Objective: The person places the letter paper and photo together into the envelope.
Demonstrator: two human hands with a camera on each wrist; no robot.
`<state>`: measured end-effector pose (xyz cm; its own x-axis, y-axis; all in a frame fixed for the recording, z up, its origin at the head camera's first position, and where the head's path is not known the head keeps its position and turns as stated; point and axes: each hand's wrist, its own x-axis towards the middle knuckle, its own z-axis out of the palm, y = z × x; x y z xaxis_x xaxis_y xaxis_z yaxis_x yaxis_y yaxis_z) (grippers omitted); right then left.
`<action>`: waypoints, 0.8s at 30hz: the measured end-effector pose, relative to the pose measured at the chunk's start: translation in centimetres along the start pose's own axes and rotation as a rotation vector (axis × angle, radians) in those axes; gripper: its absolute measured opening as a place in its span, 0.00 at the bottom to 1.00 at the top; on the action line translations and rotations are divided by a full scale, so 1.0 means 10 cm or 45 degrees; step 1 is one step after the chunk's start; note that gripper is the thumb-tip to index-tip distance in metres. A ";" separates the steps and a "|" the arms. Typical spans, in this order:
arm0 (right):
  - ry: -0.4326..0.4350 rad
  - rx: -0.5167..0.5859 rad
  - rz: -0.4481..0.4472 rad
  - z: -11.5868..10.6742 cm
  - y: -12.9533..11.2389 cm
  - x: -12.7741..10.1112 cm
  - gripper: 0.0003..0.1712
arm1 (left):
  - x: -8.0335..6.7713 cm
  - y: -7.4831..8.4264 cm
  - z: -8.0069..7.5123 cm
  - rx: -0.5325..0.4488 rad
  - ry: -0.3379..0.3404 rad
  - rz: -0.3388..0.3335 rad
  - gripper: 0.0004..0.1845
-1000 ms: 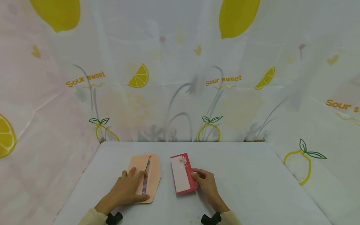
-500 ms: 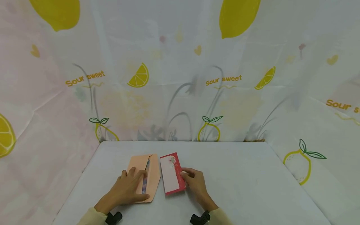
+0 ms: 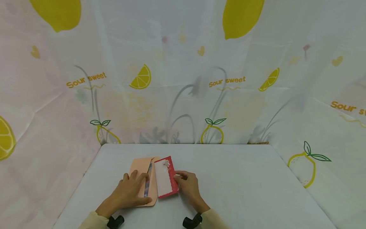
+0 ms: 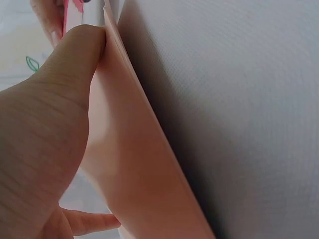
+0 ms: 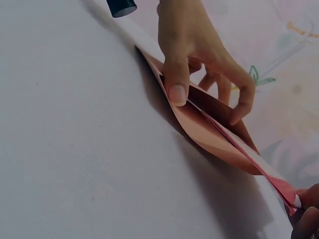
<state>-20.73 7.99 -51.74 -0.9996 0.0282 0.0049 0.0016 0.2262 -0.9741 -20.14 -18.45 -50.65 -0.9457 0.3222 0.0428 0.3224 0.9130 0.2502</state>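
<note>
Head view, nearest you: your left hand [image 3: 125, 194] lies on the peach envelope [image 3: 143, 181], thumb curled down along its near right edge and the fingers spread over its top, holding the mouth open. The right wrist view shows this from the side: your left hand [image 5: 199, 55] has its thumb tip pressed on the envelope [image 5: 209, 127] lower layer while the other fingers [image 5: 241, 107], bent and apart, lift the upper layer, so a dark gap stands between them. In the left wrist view your thumb [image 4: 60, 94] is flat against the envelope [image 4: 134, 164], which rests on the white table [image 4: 239, 109].

Just right of those fingers, your right hand [image 3: 187, 187] pinches the red and white card [image 3: 166, 181] by its right long edge, fingers curled together on it. The card's left edge overlaps the envelope's open flap, directly beside your left fingertips. In the right wrist view the card [image 5: 279, 186] shows as a thin red edge running from your right fingertips [image 5: 306, 219] into the envelope's mouth.

Beyond your fingers the table [image 3: 243, 178] runs to a curtain [image 3: 183, 79] printed with lemons and the words "Sour sweet".
</note>
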 end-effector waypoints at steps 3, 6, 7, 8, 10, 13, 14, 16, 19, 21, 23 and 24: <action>0.002 -0.003 -0.010 0.06 0.00 0.01 0.14 | 0.00 -0.01 0.00 0.003 0.012 0.012 0.46; 0.015 -0.014 -0.029 0.11 -0.01 0.02 0.13 | 0.00 -0.01 0.00 0.003 0.018 0.019 0.46; 0.023 -0.023 -0.040 0.13 -0.01 0.02 0.13 | -0.01 -0.01 0.00 0.004 0.018 0.018 0.45; 0.030 -0.033 -0.045 0.15 -0.02 0.02 0.13 | -0.01 -0.01 0.00 0.004 0.017 0.017 0.45; 0.044 -0.055 -0.056 0.18 -0.03 0.02 0.12 | -0.01 0.00 0.00 -0.002 0.010 0.010 0.46; 0.056 -0.081 -0.072 0.25 -0.05 0.01 0.11 | -0.01 0.00 0.00 -0.006 0.002 0.005 0.46; 0.054 -0.080 -0.068 0.27 -0.05 0.01 0.11 | -0.01 0.00 0.00 -0.009 0.001 0.005 0.46; 0.041 -0.068 -0.069 0.31 -0.07 0.00 0.12 | -0.01 0.00 0.00 -0.008 0.005 0.009 0.45; 0.011 -0.018 -0.049 0.36 -0.08 -0.01 0.13 | -0.01 -0.01 0.00 0.003 0.023 0.024 0.45; -0.012 0.015 -0.039 0.40 -0.08 -0.01 0.14 | 0.00 -0.01 0.00 0.007 0.034 0.032 0.45; -0.031 0.044 -0.033 0.43 -0.07 -0.01 0.14 | 0.00 -0.02 0.01 0.009 0.038 0.035 0.45; -0.041 0.055 -0.033 0.44 -0.07 -0.01 0.14 | 0.00 -0.02 0.01 0.007 0.039 0.036 0.45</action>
<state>-20.71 3.51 -52.07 -0.9997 -0.0086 0.0236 -0.0247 0.1843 -0.9826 -20.19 -18.60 -50.78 -0.9371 0.3400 0.0793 0.3490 0.9051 0.2430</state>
